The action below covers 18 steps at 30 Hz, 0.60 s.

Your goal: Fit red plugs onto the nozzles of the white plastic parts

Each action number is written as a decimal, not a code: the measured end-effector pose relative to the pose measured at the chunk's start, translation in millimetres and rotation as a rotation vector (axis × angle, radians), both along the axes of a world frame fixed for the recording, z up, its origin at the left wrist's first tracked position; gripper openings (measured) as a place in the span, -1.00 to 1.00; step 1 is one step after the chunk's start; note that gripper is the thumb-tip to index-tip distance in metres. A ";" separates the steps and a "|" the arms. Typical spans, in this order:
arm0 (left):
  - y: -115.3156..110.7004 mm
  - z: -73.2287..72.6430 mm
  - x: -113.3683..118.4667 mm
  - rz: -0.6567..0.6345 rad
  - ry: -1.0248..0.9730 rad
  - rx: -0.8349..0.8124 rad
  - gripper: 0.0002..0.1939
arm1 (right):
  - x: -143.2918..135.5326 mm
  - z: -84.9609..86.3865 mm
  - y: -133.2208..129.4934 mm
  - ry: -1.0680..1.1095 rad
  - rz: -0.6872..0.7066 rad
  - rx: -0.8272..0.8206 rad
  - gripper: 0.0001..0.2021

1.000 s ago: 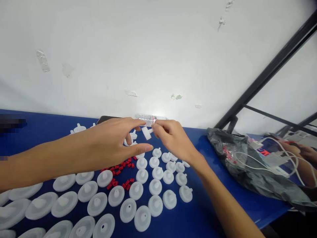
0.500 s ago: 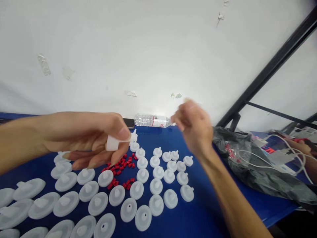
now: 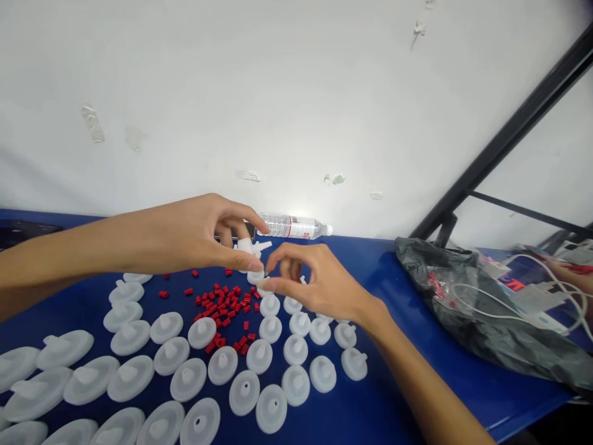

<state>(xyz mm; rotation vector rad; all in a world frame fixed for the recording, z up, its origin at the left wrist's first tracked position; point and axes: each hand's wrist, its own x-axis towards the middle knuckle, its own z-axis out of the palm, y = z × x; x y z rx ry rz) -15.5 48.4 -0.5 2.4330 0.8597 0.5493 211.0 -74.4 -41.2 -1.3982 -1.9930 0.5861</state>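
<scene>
A small white plastic piece with a narrow spout (image 3: 245, 246) is held above the far part of the blue surface (image 3: 384, 272), its spout pointed toward the right. It is gripped between the thumb and curled fingers of the left hand (image 3: 258, 247), whose index finger is extended and kept apart from the thumb. Just beside it, the right hand (image 3: 265, 276) is partly closed, thumb and index finger curved toward each other with little room between the tips; whether anything is pinched there cannot be told. Beneath and nearer, round translucent white plastic discs with raised nozzles (image 3: 271, 409) are spread in loose rows, and short red plastic tubes (image 3: 225, 306) are scattered among them, mostly heaped in the middle. Behind the hands, a clear plastic bottle with a white and red label (image 3: 296, 227) is laid on its side near the white wall (image 3: 278, 93), and a dark flat object (image 3: 251, 230) is partly hidden by the left hand. To the right, a crumpled dark grey plastic bag (image 3: 482, 346) is seen, with a white cable (image 3: 491, 314) laid across it, below a black metal frame (image 3: 500, 133).
</scene>
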 end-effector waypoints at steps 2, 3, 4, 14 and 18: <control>-5.2 1.3 4.3 -0.024 0.070 -0.042 -0.34 | 2.1 1.5 -1.8 0.059 -0.008 0.047 -0.71; -7.0 2.9 6.5 -0.038 0.108 -0.066 -0.29 | 1.6 1.9 -2.7 0.076 0.011 0.071 -0.70; -8.3 4.5 8.8 -0.050 0.139 -0.085 -0.25 | 0.3 1.9 -3.4 0.086 0.039 0.090 -0.70; -25.9 -0.1 19.0 -0.102 0.147 -0.083 -0.19 | -3.3 0.1 -1.0 -0.041 -0.114 0.265 -0.51; -25.7 -1.7 16.8 -0.127 0.074 0.025 -0.29 | 18.4 8.5 -1.6 -0.227 -0.233 0.348 -0.63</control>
